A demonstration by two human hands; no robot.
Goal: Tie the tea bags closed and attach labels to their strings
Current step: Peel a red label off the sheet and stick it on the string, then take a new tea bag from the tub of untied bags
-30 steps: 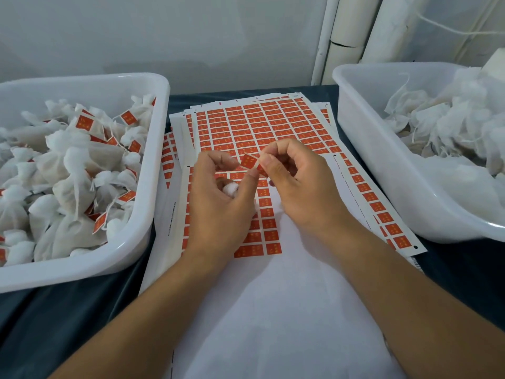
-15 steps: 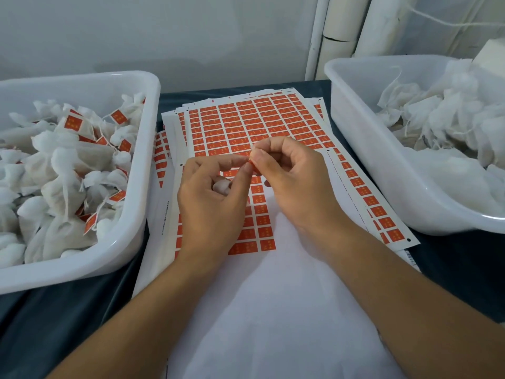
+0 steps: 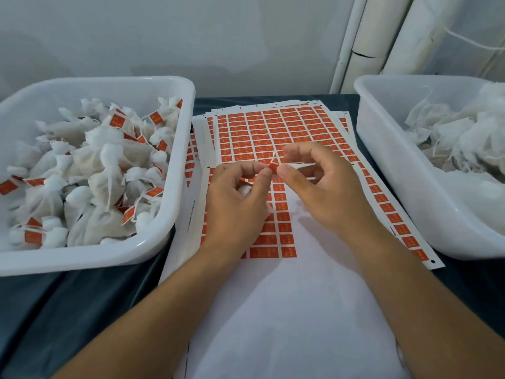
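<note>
Where the two hands meet above the label sheets (image 3: 276, 127), left hand (image 3: 235, 203) and right hand (image 3: 325, 192) both pinch one small orange label (image 3: 273, 167) between thumb and forefinger, folded it seems over a thin white string (image 3: 272, 157); the left palm also cups a white tea bag (image 3: 244, 189), mostly hidden. Label and string look featherlight and limp, the adhesive likely grabby, so pinching the label's edges seems wisest, and the bag's soft mesh is best held by its gathered neck. Left of the sheets, a white tub (image 3: 180, 149) holds tied, labelled bags; the right tub (image 3: 382, 149) holds loose bags without labels, all on the dark surface (image 3: 54, 310).
</note>
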